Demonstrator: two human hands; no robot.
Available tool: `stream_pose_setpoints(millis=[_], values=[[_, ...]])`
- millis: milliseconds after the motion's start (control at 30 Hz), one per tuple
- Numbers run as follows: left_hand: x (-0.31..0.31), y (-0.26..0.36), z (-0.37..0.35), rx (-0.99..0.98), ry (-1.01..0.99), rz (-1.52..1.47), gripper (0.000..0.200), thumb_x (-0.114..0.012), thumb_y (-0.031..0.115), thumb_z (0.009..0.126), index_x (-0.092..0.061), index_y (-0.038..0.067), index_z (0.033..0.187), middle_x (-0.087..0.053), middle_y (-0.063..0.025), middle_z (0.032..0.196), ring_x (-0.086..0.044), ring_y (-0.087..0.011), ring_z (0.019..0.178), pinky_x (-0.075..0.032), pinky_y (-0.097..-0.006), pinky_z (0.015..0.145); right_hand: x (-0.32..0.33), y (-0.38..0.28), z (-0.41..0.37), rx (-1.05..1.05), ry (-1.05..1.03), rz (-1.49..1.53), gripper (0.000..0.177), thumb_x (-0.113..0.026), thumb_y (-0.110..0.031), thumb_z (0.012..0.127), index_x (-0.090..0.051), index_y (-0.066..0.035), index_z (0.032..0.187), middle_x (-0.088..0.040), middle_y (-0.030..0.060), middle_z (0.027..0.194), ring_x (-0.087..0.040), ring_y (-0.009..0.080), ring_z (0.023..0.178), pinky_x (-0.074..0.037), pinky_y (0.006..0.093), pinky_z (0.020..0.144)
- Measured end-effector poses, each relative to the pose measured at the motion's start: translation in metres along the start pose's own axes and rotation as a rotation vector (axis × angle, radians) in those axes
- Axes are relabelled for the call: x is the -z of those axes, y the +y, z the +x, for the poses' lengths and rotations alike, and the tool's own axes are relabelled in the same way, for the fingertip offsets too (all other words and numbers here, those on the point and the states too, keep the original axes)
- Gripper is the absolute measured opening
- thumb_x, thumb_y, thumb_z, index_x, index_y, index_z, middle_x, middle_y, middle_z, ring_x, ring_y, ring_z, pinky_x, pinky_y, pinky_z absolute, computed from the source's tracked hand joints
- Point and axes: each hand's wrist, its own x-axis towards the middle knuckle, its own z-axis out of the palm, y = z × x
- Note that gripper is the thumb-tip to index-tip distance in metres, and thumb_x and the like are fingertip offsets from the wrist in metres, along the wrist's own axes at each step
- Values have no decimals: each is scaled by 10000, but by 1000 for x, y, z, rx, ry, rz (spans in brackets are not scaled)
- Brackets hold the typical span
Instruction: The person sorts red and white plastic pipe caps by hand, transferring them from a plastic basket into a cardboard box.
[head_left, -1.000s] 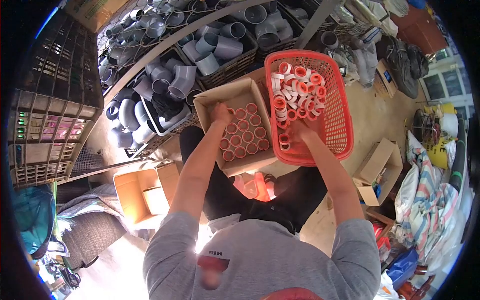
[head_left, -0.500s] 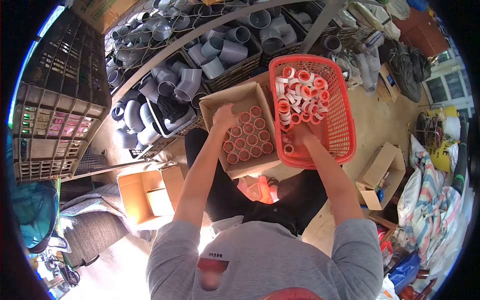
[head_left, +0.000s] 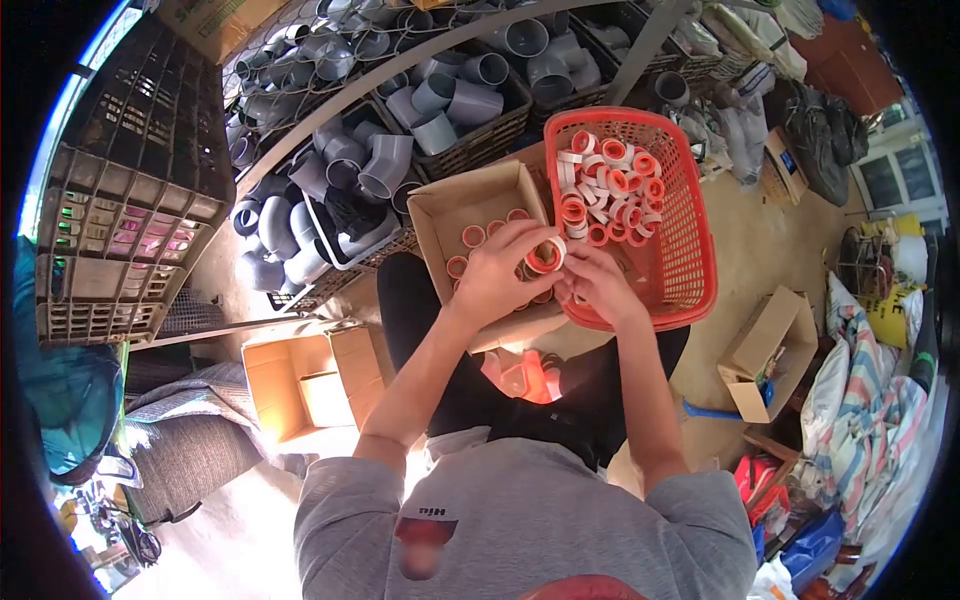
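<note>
Above the gap between the box and the basket, my left hand (head_left: 497,277) holds a white-and-orange tape roll (head_left: 546,256) between thumb and fingers. The fingertips of my right hand (head_left: 603,286) close on the roll's right edge. Below my left hand is an open cardboard box (head_left: 438,215), where similar rolls stand in rows, partly covered by the hand. Right of it is a red plastic basket (head_left: 690,225) with a loose heap of white-and-orange rolls (head_left: 610,190) at its far left side.
Grey pipe fittings (head_left: 385,165) fill crates behind the box. A black crate stack (head_left: 125,190) stands at left. Smaller cardboard boxes lie on the floor at left (head_left: 275,385) and right (head_left: 770,350). Striped sacking (head_left: 865,380) is piled at far right.
My left hand has come out of the box and my right hand out of the basket. They now meet between the two, with a tape roll held at the fingertips.
</note>
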Motion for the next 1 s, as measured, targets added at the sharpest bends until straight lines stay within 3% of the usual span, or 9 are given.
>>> stream_pose_setpoints(millis=[67,133,200,333,367,433,633,900,1000], values=[[4,-15,0,-8,-3,86,562,-885,216,737,-709,138,1265,-645,-108,1290,-651,-299,1142,-557,-412,947,0,5,4,-9,-46,21,244,-567,-159,1068,-619,-30,1268,-643,41,925,-648,135,769,-561,292,705],[14,-43,3,-14,-8,173,540,-873,227,711,-728,139,1224,-652,-110,1251,-623,-321,1171,-524,-430,996,-20,-7,-1,-29,162,-273,275,-562,-172,1077,-607,-30,1307,-661,53,952,-675,156,774,-557,302,703],[26,-85,6,-23,-59,531,465,-883,243,703,-745,125,1131,-618,-87,1243,-616,-311,1122,-522,-456,964,-5,2,-6,16,186,-455,295,-572,-180,1071,-601,-25,1320,-680,78,962,-691,175,786,-558,315,709],[17,-186,8,262,-571,768,290,-805,176,755,-794,144,1043,-666,-114,1216,-619,-305,1219,-530,-457,999,24,8,-29,82,315,-1118,342,-633,-200,1021,-605,-22,1312,-730,159,965,-730,255,834,-563,377,740],[7,-203,7,258,-571,767,290,-805,176,755,-794,144,1043,-666,-114,1216,-619,-305,1219,-530,-457,999,31,14,-37,83,318,-1119,342,-633,-200,1021,-605,-22,1312,-730,159,965,-730,255,834,-563,377,740],[-7,-227,9,567,-850,852,224,-735,148,832,-805,122,1043,-725,-136,1233,-694,-322,1168,-587,-461,925,39,25,-51,156,455,-1432,350,-678,-189,972,-626,-28,1278,-734,189,941,-730,321,838,-563,426,741],[-35,-255,-3,552,-806,882,245,-626,178,953,-787,102,1122,-737,-139,1244,-719,-319,1143,-603,-457,907,35,8,-81,224,604,-1377,267,-696,-172,971,-692,-18,1190,-747,176,943,-736,308,832,-563,396,727],[-41,-270,-14,592,-773,775,270,-650,119,923,-763,83,1165,-719,-169,1267,-690,-330,1194,-566,-456,994,59,8,-84,468,803,-1374,161,-706,-168,951,-722,-44,1052,-745,114,856,-700,291,728,-518,414,761],[-38,-281,-14,551,-861,822,294,-696,105,880,-761,78,1165,-713,-180,1271,-685,-333,1199,-561,-449,1005,64,19,-77,523,822,-1581,132,-705,-187,947,-730,-68,999,-741,89,826,-697,270,724,-503,392,768]])
